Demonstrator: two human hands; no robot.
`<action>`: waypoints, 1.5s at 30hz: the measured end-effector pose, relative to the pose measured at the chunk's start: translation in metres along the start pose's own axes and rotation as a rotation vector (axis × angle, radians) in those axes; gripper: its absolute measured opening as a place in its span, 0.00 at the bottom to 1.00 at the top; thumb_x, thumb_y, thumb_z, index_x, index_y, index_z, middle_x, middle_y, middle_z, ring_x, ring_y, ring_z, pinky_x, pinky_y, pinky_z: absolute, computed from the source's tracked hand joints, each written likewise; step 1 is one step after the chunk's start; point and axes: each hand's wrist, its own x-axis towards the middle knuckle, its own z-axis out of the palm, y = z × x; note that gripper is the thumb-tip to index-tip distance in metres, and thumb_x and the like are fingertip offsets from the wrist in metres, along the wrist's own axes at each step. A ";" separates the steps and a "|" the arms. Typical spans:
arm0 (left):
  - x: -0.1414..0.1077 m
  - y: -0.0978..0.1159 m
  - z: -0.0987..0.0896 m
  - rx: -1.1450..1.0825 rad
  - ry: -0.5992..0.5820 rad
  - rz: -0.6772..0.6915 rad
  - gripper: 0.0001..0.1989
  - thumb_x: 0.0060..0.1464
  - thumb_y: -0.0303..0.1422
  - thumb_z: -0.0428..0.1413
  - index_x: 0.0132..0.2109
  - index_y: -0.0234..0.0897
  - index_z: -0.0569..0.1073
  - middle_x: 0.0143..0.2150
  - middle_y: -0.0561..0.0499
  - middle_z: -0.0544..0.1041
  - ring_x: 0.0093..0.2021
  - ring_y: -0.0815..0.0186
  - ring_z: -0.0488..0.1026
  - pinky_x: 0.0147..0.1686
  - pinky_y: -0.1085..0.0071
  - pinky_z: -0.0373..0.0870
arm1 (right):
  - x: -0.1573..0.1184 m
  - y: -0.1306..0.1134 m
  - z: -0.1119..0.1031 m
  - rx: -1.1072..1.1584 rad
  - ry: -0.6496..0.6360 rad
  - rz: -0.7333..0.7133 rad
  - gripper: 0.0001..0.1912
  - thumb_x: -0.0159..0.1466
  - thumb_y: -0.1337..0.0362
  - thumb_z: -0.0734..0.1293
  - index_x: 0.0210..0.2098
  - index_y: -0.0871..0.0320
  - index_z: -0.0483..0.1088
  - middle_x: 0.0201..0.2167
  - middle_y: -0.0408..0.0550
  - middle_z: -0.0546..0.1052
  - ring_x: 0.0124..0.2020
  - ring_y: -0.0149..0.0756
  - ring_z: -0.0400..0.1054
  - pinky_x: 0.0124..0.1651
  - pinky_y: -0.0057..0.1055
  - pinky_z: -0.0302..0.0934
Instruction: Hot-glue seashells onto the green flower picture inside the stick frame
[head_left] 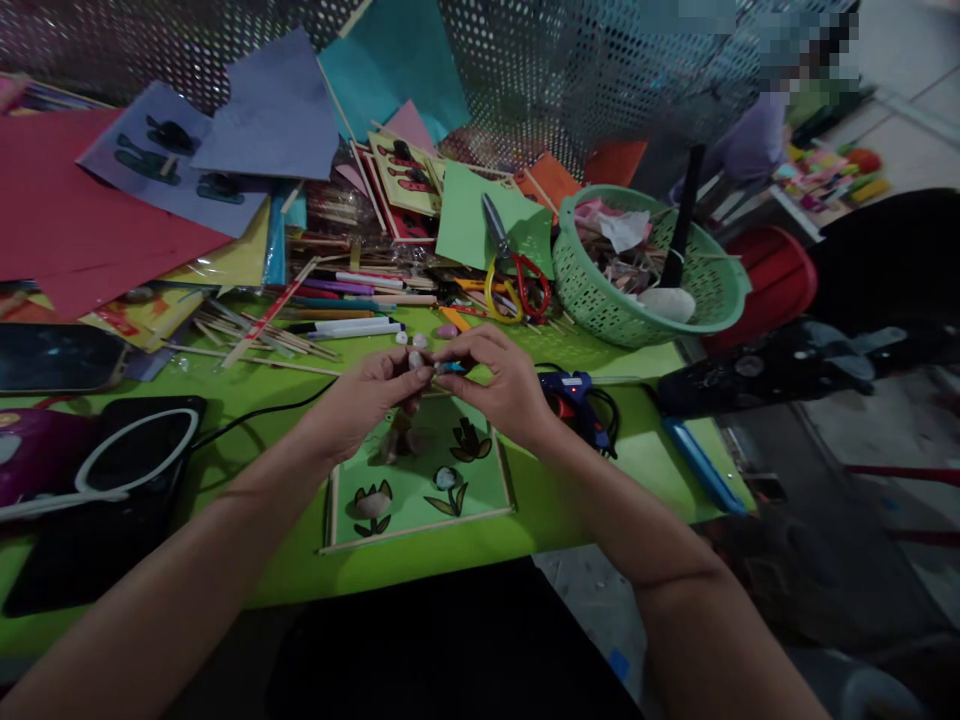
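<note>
My left hand [367, 398] is closed, with a small pale pebble [416, 359] pinched at its fingertips. My right hand [504, 385] meets it, fingers pinched round a small bright blue thing [452, 367] too small to name. Below both hands lies a green card [411, 490] edged with thin wooden sticks. Dark-outlined flowers decorate it, among them a tulip with a stone-like middle [373, 503] and a round-headed flower [445, 480]. Just beyond my fingertips, two more pale pebbles [419, 341] and a pinkish one [446, 330] rest on the green table [285, 560].
To the right are a blue glue gun [574, 392] and a green basket [637, 325] of scraps. Scissors [506, 260], pens [352, 328], sticks and coloured paper [277, 110] crowd the back. A phone [60, 357] and a black tablet-like slab [90, 550] lie left.
</note>
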 end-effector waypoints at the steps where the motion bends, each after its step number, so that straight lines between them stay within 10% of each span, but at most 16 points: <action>1: 0.001 0.000 -0.004 0.102 0.028 0.040 0.09 0.55 0.39 0.62 0.39 0.38 0.77 0.32 0.52 0.73 0.32 0.66 0.67 0.33 0.72 0.64 | 0.000 0.000 0.000 0.001 0.015 0.010 0.07 0.63 0.63 0.74 0.41 0.54 0.77 0.42 0.49 0.78 0.48 0.41 0.74 0.51 0.38 0.70; 7: 0.005 -0.001 -0.024 0.823 0.249 0.184 0.12 0.56 0.31 0.58 0.48 0.41 0.80 0.42 0.45 0.80 0.45 0.52 0.74 0.45 0.65 0.64 | 0.000 0.003 0.001 0.045 0.061 0.049 0.08 0.61 0.67 0.75 0.40 0.56 0.76 0.39 0.46 0.77 0.38 0.34 0.73 0.41 0.31 0.69; 13: -0.001 -0.003 -0.020 0.995 0.281 0.147 0.20 0.56 0.28 0.56 0.56 0.42 0.77 0.51 0.41 0.79 0.50 0.47 0.74 0.49 0.61 0.64 | -0.002 0.000 0.006 0.056 0.020 0.124 0.09 0.60 0.68 0.75 0.39 0.56 0.74 0.40 0.46 0.78 0.36 0.32 0.71 0.40 0.31 0.68; 23: -0.006 0.012 0.009 -0.083 -0.030 0.052 0.15 0.53 0.39 0.66 0.45 0.37 0.79 0.45 0.46 0.82 0.46 0.61 0.76 0.51 0.66 0.71 | -0.004 -0.004 0.008 0.040 0.085 0.105 0.08 0.62 0.62 0.74 0.38 0.55 0.73 0.37 0.44 0.76 0.31 0.30 0.68 0.35 0.29 0.66; 45: -0.003 -0.004 0.012 -0.255 0.103 0.007 0.20 0.43 0.40 0.73 0.43 0.37 0.83 0.40 0.47 0.83 0.40 0.65 0.76 0.43 0.71 0.72 | -0.007 -0.010 0.005 -0.077 0.142 0.007 0.01 0.64 0.65 0.73 0.37 0.55 0.78 0.34 0.45 0.82 0.38 0.36 0.77 0.41 0.32 0.70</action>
